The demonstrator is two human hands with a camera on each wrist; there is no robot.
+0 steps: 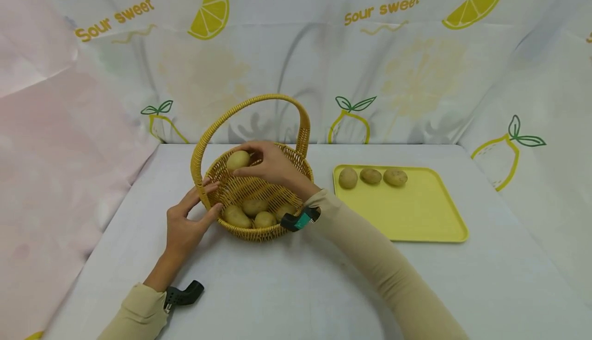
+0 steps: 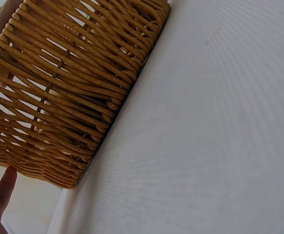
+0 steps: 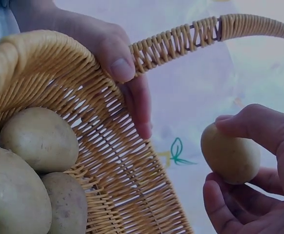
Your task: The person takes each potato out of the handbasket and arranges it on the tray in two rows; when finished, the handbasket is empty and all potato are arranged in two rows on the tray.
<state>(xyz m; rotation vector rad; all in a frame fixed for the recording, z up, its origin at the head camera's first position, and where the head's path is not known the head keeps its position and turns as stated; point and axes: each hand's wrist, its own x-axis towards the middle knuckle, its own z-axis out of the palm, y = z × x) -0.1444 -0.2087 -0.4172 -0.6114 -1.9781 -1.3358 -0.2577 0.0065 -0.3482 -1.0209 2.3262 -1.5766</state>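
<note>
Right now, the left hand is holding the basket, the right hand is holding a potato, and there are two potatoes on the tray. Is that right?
Not quite: the tray has three potatoes, not two. The head view shows them side by side. The rest is right: the left hand holds the basket and the right hand holds a potato.

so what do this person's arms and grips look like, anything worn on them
The left sleeve and right sleeve are beige, with creases in the fabric. A black, bent device sits at each wrist; the right device has a teal patch, and the left device shows small holes. The left grip and right grip wear no gloves.
</note>
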